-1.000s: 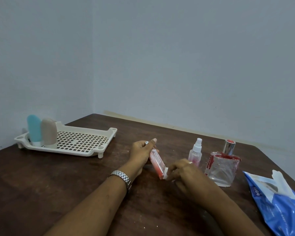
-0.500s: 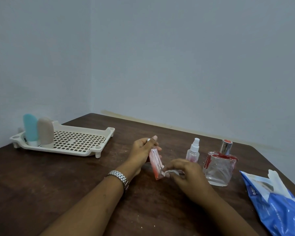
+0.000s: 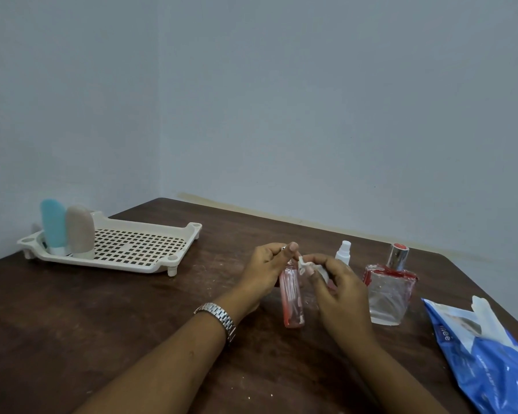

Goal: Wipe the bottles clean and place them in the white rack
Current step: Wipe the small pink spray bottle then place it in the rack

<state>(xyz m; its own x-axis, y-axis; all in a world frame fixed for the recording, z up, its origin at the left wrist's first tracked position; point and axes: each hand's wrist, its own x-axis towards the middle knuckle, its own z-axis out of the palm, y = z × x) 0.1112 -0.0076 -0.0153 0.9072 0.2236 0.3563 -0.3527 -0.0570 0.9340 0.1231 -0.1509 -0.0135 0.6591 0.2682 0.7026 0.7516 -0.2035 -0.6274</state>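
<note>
The slim pink bottle (image 3: pixel 292 297) is nearly upright, its top gripped in my left hand (image 3: pixel 266 270). My right hand (image 3: pixel 338 288) pinches a small white wipe (image 3: pixel 304 264) at its neck. At its one o'clock stands a white-capped spray bottle (image 3: pixel 343 255). At three o'clock is a square glass bottle (image 3: pixel 388 291), red-smeared and silver-capped. At ten o'clock, the white rack (image 3: pixel 138 249) holds a blue bottle (image 3: pixel 53 227) and a beige bottle (image 3: pixel 80 231), upright and side by side.

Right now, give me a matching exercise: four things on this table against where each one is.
1 pink bottle
2 blue bottle
3 square glass bottle
4 white wipe

A standing in the white rack
B pinched by the right hand
C held by the left hand
D on the table, by the blue packet

Pairs: 1-C, 2-A, 3-D, 4-B
</note>
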